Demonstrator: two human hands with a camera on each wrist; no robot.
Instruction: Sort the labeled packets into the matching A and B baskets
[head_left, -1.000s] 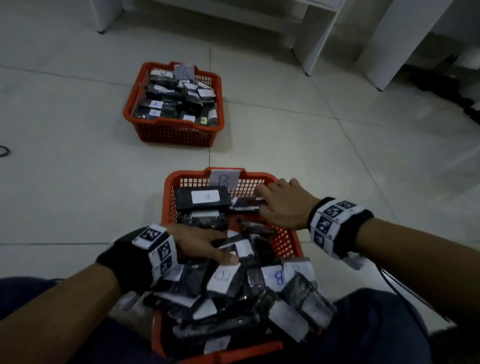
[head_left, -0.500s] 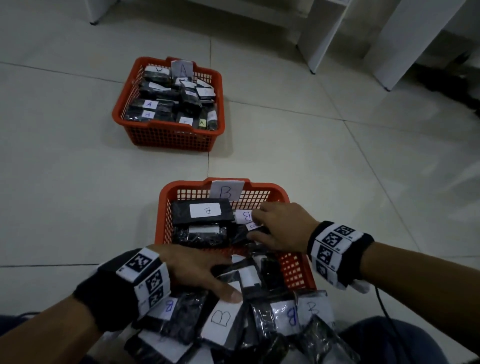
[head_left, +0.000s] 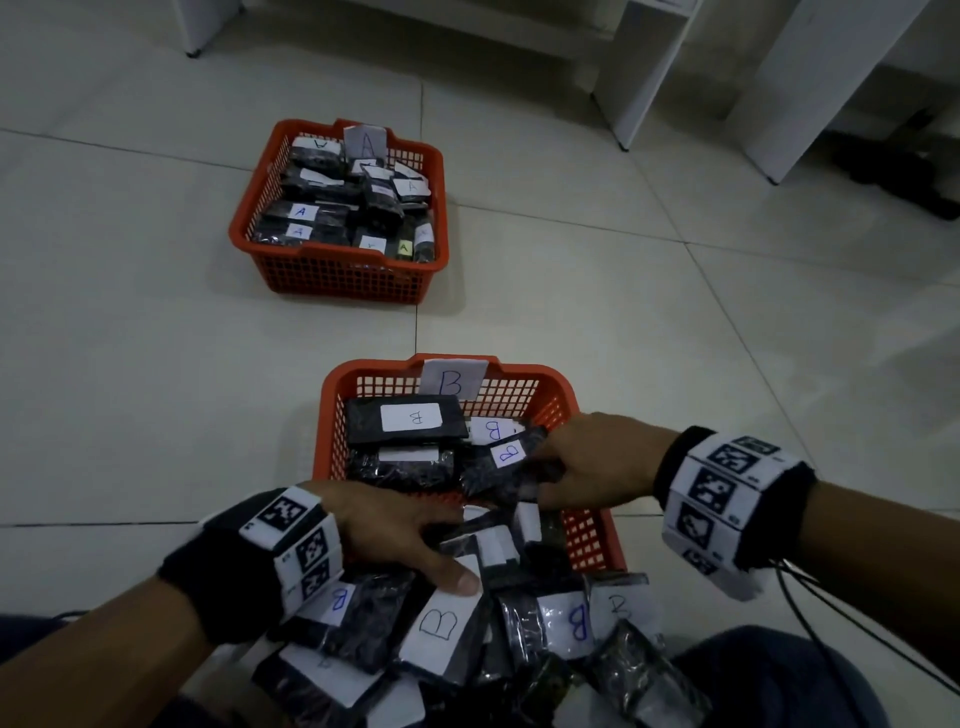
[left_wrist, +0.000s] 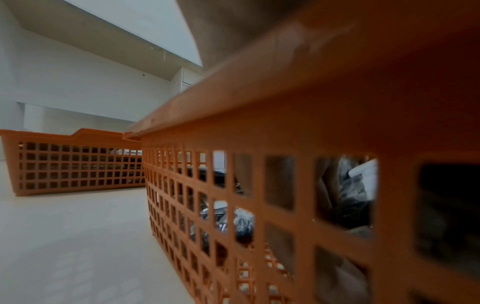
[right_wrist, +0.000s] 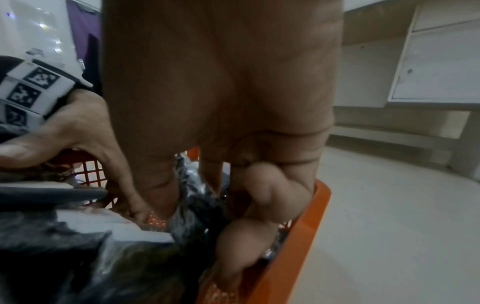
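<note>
Two orange mesh baskets stand well apart on the floor: the far A basket (head_left: 340, 275) holds A-labelled black packets (head_left: 304, 213); the near B basket (head_left: 332, 415) brims with B-labelled packets (head_left: 405, 418).

Floor (head_left: 156, 364): pale tiles, dark grout lines seen.
Furniture (head_left: 639, 67): white panels stood on the floor at the far side.
Cable (head_left: 831, 639): thin, dark, laid on the tiles at the right.

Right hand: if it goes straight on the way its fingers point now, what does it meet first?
The right hand points left across the B basket; it would probably first meet the B-labelled packet at its fingertips.
</note>
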